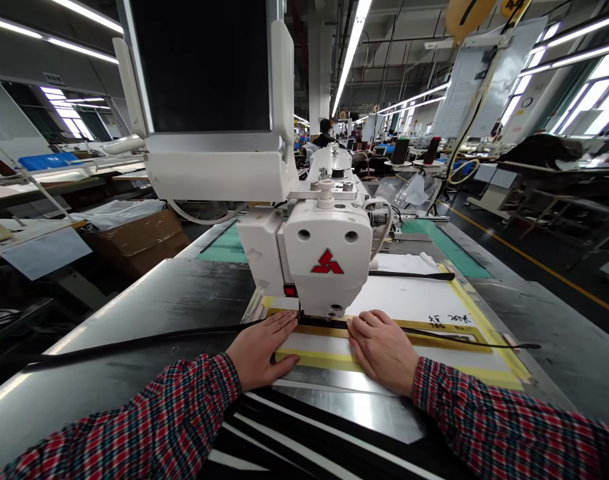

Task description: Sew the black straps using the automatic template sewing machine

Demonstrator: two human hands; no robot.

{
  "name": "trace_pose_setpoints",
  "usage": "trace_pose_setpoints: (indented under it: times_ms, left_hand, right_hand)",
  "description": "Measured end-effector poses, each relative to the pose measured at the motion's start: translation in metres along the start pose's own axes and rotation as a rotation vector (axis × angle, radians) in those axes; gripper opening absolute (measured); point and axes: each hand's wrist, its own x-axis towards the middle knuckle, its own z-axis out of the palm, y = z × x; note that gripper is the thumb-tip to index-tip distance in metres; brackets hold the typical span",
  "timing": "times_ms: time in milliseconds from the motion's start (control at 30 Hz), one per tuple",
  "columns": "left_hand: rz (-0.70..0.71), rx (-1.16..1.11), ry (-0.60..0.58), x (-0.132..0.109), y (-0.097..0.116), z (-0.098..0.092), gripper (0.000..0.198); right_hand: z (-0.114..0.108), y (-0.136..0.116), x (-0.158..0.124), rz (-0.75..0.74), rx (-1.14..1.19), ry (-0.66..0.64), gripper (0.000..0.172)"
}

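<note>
A long thin black strip (134,345) runs across the steel table and passes under the presser foot of a white industrial sewing machine head (327,257) with a red logo. It continues right over a white template sheet (409,300) edged with yellow tape (319,360). My left hand (263,350) lies flat on the template, left of the needle area, fingertips at the strip. My right hand (381,351) presses flat just right of the machine foot, also beside the strip. The needle itself is hidden behind the machine head.
A dark monitor (199,67) on a white arm rises above the machine. A cardboard box (139,240) stands left of the steel table (159,300). Further workstations line the hall, with a seated co-worker (544,150) at right and another person (325,130) far ahead.
</note>
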Motion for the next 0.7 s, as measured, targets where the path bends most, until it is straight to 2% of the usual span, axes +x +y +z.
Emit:
trace_pose_setpoints:
  times_ms: [200, 400, 467, 567, 633, 700]
  left_hand:
    - [-0.007, -0.008, -0.05, -0.01, -0.01, -0.009, 0.056]
    - [0.002, -0.035, -0.04, -0.014, -0.016, -0.009, 0.056]
    - [0.006, -0.033, -0.044, -0.014, -0.018, -0.01, 0.056]
    - [0.0, -0.021, -0.091, -0.014, -0.019, -0.014, 0.055]
    - [-0.038, 0.008, -0.112, -0.012, -0.011, -0.018, 0.052]
    - [-0.077, 0.023, -0.108, -0.006, 0.008, -0.021, 0.048]
  right_hand:
    - [0.003, -0.008, 0.009, 0.004, 0.041, 0.026, 0.028]
    - [0.005, -0.012, 0.015, 0.034, 0.124, 0.057, 0.029]
    - [0.003, 0.001, 0.014, 0.06, 0.229, 0.037, 0.026]
    - [-0.004, 0.037, 0.008, 0.128, 0.43, -0.06, 0.02]
    - [-0.01, 0.062, 0.002, 0.205, 0.548, -0.133, 0.016]
    - [-0.014, 0.077, -0.003, 0.27, 0.612, -0.172, 0.016]
